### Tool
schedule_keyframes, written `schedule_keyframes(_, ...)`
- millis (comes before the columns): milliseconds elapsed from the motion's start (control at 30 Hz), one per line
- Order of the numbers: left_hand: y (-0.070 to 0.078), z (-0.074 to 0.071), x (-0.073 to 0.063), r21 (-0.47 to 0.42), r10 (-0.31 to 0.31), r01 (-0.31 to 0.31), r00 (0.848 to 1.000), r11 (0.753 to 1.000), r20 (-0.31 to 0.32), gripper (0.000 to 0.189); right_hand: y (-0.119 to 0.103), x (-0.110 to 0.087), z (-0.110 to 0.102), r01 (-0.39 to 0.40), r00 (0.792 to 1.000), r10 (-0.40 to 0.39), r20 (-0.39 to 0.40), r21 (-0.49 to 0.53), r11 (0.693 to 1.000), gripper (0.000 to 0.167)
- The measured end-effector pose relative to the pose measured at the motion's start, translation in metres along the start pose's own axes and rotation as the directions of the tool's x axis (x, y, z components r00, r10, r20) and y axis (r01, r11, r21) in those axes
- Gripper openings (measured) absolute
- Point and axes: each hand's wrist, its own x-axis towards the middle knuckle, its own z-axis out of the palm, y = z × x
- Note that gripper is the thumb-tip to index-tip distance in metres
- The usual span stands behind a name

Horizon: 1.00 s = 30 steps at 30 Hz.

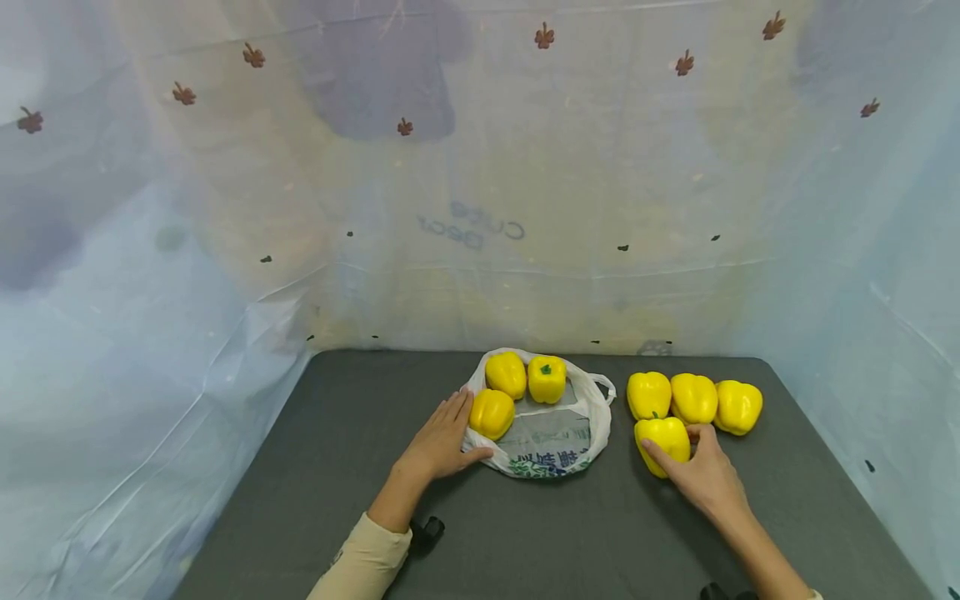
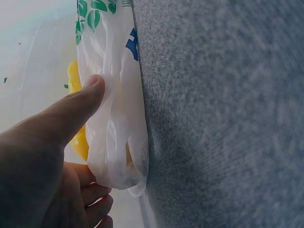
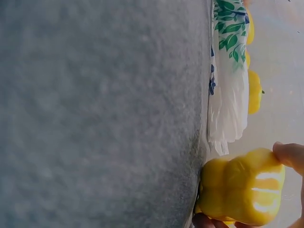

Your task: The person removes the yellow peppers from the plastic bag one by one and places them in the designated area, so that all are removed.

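Observation:
A white plastic bag (image 1: 598, 429) with green leaf prints stands with its mouth spread wide on the table. Inside it, toward the back and left, are three yellow bell peppers (image 1: 547, 380). My left hand (image 1: 441, 440) rests against the bag's left side, its fingers extended along the rim and the thumb (image 2: 90, 92) touching the plastic. To the right of the bag, my right hand (image 1: 707, 477) grips a yellow bell pepper (image 3: 244, 187) between thumb and fingers. Its lower side is close to the table; whether it touches I cannot tell.
Behind the gripped pepper, three more yellow bell peppers (image 1: 693, 398) sit in a row on the dark grey table (image 1: 525, 533). One bag handle (image 1: 604, 385) sticks out on the right. A patterned plastic sheet (image 1: 570, 183) hangs along the table's back and sides.

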Motion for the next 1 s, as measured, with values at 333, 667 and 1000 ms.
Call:
schedule_keyframes(333,0.0,-0.001,-0.002,-0.024,0.017,-0.017,1.0,1.0,-0.007,0.106,0.0,0.009,-0.001,-0.016,0.999,0.018,0.045,-0.042,0.999,0.103)
schedule_keyframes(667,0.0,-0.001,0.0,-0.005,0.006,-0.006,1.0,1.0,0.014,0.107,-0.001,0.013,0.0,-0.036,0.995,0.033,0.093,0.032,0.999,0.094)
schedule_keyframes(1000,-0.001,0.0,0.0,-0.004,-0.001,0.001,1.0,1.0,0.011,0.107,-0.001,0.014,-0.002,-0.043,0.991,0.033,0.132,0.07,0.997,0.1)
